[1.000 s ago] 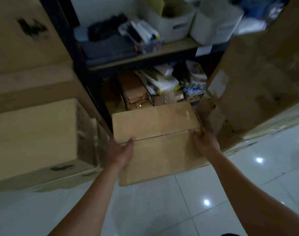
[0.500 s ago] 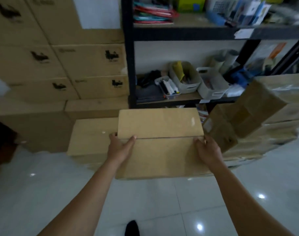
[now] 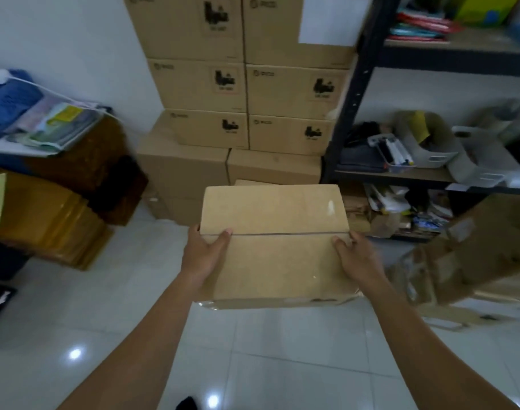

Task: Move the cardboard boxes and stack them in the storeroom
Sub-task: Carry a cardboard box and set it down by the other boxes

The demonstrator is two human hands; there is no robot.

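Cardboard box [image 3: 275, 247], closed, held off the floor in front of the body, between the two hands and near the stacked boxes [image 3: 247, 93] against the back wall. Left hand [image 3: 204, 255] grips the left side: thumb on the lid, fingers curled round the edge. Right hand [image 3: 356, 258] does the same on the right side. Nothing visibly supports the bottom.

Risks, as judged. The grip is on the sides only, so a heavy load could slide down through the fingers. Tape along the near bottom edge looks crumpled and loose; the base might open. Floor [image 3: 105, 306] is glossy tile, so a foot could slip. Tilted boxes [image 3: 466, 255] lie just right of the path; an elbow could catch them. The stacked boxes stand high; an off-centre placement could lean.

Containers. Carried box: seam shut, contents hidden. Black rack [image 3: 352, 113], middle shelf: grey bin [image 3: 424, 143] with something yellow inside; small clear tray [image 3: 393, 150] with pen-like items, too blurred to name. Bottom shelf: loose papers and packets, jammed together.
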